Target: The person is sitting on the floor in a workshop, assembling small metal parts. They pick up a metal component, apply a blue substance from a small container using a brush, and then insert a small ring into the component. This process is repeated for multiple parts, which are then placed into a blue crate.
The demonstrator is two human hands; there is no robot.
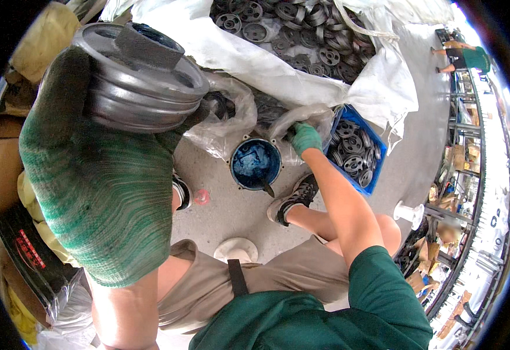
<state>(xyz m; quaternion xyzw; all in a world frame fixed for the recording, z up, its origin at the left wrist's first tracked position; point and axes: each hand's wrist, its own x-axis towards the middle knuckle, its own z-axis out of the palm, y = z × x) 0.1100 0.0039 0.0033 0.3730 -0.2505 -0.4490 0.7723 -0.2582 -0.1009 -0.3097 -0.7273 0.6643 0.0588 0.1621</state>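
Observation:
My left hand [91, 192], in a green knit glove with blackened fingers, grips a dark metal grooved pulley [144, 96] close to the camera. A raised round hub stands on the pulley's upper face. My right hand [307, 139], also gloved in green, reaches to a clear plastic bag [316, 116] ahead of me; its fingertips are hidden at the bag's mouth, and dark parts show inside. Between my feet and the bag stands a round tub [232, 165] with dark blue paste, a dark handle sticking out at its near edge.
A blue crate [377, 140] of spoked wheels [353, 143] stands right of the bag. Beyond lies a large white sack [278, 64] full of similar dark metal parts [301, 35]. Boxes [4, 169] crowd the left; shelving [465, 128] lines the right, where another person [474, 58] stands.

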